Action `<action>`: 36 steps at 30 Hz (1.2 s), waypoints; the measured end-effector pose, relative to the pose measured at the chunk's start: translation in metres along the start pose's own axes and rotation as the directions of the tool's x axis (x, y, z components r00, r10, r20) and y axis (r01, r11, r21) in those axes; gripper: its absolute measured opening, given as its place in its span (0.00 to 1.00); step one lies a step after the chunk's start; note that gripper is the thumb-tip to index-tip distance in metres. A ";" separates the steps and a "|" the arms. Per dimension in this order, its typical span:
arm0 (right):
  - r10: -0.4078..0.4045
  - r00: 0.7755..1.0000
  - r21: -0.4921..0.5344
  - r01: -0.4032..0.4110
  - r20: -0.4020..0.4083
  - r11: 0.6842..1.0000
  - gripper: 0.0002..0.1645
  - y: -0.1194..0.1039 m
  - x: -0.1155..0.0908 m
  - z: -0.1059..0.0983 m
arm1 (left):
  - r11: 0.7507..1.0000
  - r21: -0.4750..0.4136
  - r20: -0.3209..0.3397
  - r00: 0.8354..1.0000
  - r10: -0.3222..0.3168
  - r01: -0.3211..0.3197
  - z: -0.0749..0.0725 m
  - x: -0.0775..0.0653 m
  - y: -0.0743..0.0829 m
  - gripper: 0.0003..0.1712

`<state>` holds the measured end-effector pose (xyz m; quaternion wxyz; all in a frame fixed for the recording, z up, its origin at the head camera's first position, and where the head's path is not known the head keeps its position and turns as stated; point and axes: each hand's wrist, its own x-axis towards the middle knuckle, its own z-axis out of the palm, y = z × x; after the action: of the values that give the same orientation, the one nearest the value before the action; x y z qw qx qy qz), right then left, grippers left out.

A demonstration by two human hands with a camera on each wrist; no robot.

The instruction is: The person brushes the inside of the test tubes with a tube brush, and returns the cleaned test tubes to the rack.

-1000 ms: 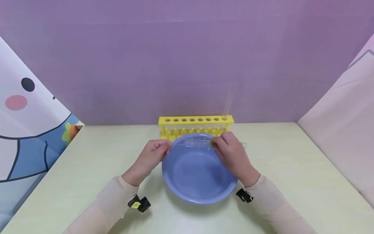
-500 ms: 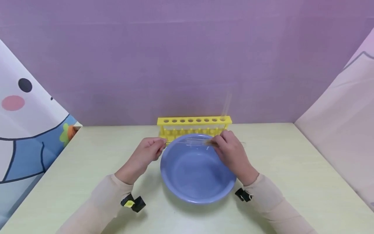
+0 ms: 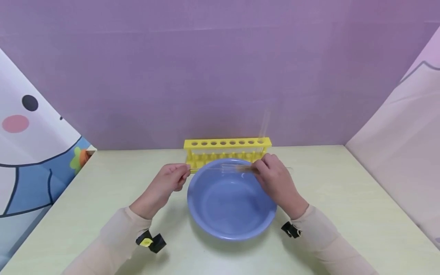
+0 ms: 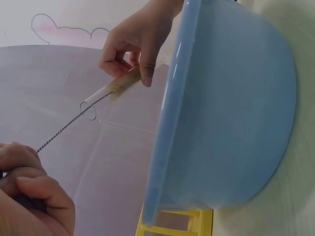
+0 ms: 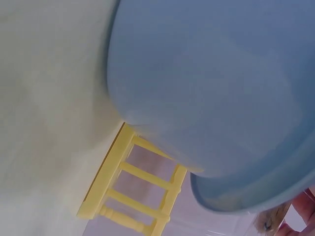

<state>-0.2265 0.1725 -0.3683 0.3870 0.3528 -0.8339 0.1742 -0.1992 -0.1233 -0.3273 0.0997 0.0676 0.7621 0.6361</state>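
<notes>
My left hand [image 3: 166, 179] pinches the twisted wire handle of a test tube brush [image 4: 65, 129]. Its tan bristles [image 4: 123, 84] sit inside a clear glass test tube [image 4: 96, 96], partway along it. My right hand [image 3: 276, 181] grips that tube between thumb and fingers, with the open mouth facing my left hand. Tube and brush lie roughly level over the far part of a blue basin [image 3: 232, 206]. In the right wrist view only a bit of the right-hand fingers [image 5: 305, 206] shows, beside the bristles at the basin's rim.
Behind the basin stands a yellow test tube rack [image 3: 227, 143] with a row of holes. Another clear test tube [image 3: 264, 124] stands upright in its right end hole. Everything rests on a pale table [image 3: 343, 214] in front of a purple backdrop [image 3: 220, 76].
My left hand has moved left, drawing the brush's wire further out. The bristles have shifted left inside the tube, while my right hand has stayed nearly in place.
</notes>
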 end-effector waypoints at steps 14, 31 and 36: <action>0.022 0.999 -0.016 -0.021 0.046 1.000 0.21 0.010 -0.005 -0.001 | 0.993 -0.119 0.049 0.999 -0.012 0.018 -0.005 0.003 -0.006 0.20; 0.007 0.996 -0.039 -0.004 0.092 0.999 0.19 0.021 -0.003 -0.006 | 0.992 -0.129 0.050 0.999 -0.007 0.014 -0.012 0.007 -0.010 0.20; -0.001 0.996 -0.055 0.006 0.088 0.998 0.19 0.022 -0.003 -0.008 | 0.992 -0.126 0.066 0.998 -0.010 0.018 -0.015 0.008 -0.008 0.20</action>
<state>-0.2364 0.1935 -0.3656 0.3598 0.3507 -0.8541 0.1345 -0.2104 -0.1376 -0.3335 0.1330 0.0765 0.7170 0.6800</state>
